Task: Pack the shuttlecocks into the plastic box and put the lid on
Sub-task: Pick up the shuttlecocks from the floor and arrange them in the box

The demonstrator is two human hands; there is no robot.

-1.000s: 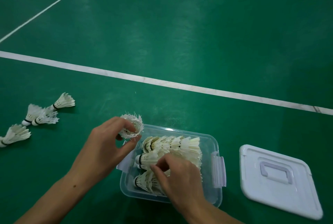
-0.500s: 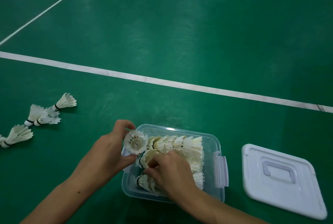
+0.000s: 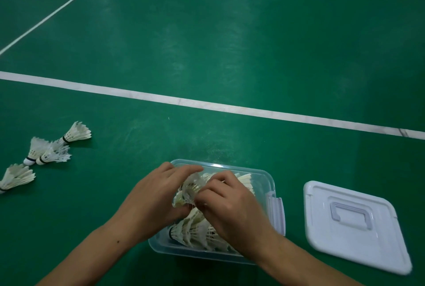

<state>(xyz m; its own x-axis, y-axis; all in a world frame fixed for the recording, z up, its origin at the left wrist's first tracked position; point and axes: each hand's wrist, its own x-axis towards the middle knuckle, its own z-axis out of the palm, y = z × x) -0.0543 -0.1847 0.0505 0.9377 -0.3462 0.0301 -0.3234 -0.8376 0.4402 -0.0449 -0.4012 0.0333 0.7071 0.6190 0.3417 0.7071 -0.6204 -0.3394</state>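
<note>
A clear plastic box [image 3: 269, 178] sits on the green floor and holds several white shuttlecocks [image 3: 200, 235]. My left hand [image 3: 154, 198] grips a worn shuttlecock [image 3: 192, 185] and holds it down inside the box, on top of the others. My right hand [image 3: 232, 209] is over the box too, its curled fingers pinching the feathers of the same shuttlecock. The white lid [image 3: 354, 223] with a moulded handle lies flat on the floor right of the box. Several loose shuttlecocks [image 3: 49, 151] lie on the floor at the far left.
White court lines [image 3: 207, 104] cross the green floor beyond the box. A grey latch [image 3: 276, 207] hangs on the box's right side. The loose shuttlecocks are well apart from the box, with bare floor between.
My left hand has brought the worn shuttlecock from above the box's left corner down into the box. My right hand has moved up to meet it.
</note>
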